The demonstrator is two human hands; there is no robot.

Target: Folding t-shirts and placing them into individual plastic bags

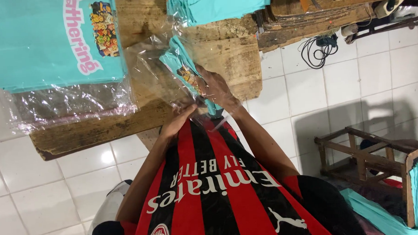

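Turquoise folded shirt (181, 58) is sliding into a clear plastic bag (159, 73) on the wooden table (225, 61), its long axis running away from the person. Right hand (217, 87) is gripping shirt through bag; left hand (177, 121) is pinching the bag's near edge.

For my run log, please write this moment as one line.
left hand: pinches clear plastic bag | right hand: grips folded turquoise cloth shirt inside bag | below: worn wooden table

A single head-worn camera looks steeply down the wearer's red-and-black striped shirt (211, 191), close over both hands, toward the worn wooden surface (225, 61) and white tiled floor (355, 70); the scene appears upside down.
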